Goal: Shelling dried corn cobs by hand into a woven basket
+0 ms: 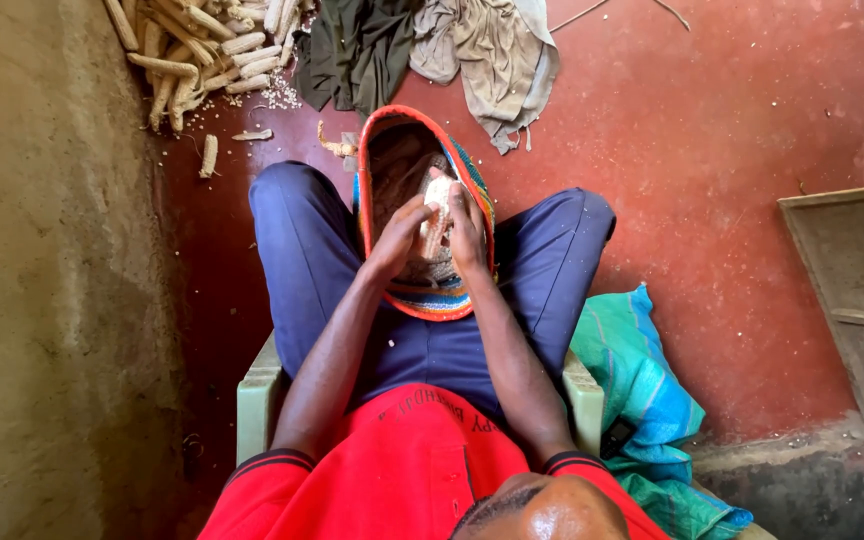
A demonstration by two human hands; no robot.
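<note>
Both hands sit inside the woven basket (422,300), hemmed by its rim and 2 knees. Bare red floor (712,140) lies open rightward; corn cobs (197,50) and cloths (432,45) crowd ahead.

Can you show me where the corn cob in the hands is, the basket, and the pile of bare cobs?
corn cob (436,215): head view, middle of the cob between both hands.
woven basket (422,300): head view, striped near rim on the lap.
pile of bare cobs (197,50): head view, middle of the heap on the floor.

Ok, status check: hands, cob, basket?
Left hand and right hand both shut on pale maize cob. Cob held over the red-rimmed woven basket on lap. Nothing in the way.
</note>
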